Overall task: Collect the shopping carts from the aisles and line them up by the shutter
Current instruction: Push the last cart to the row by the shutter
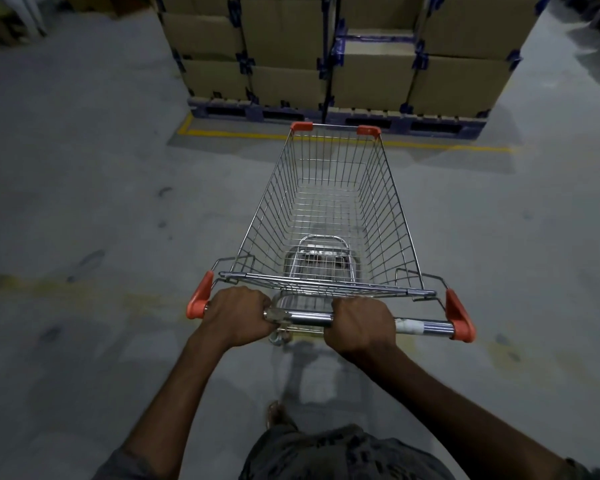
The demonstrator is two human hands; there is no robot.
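An empty wire shopping cart point(388, 202) with orange corner caps stands right in front of me on the grey floor. Its chrome handle bar point(426, 328) runs across the lower middle of the view between two orange end pieces. My left hand point(238, 315) grips the bar near its left end. My right hand point(359, 327) grips it near the middle. The folded child seat lies flat against the back of the basket. The cart's wheels are hidden under the basket, and no shutter is in view.
Stacked cardboard boxes point(284, 39) on dark blue pallets point(257, 110) stand just beyond the cart's front. A yellow floor line point(236, 134) marks their bay. Open grey floor spreads left and right. My foot point(276, 412) shows below the handle.
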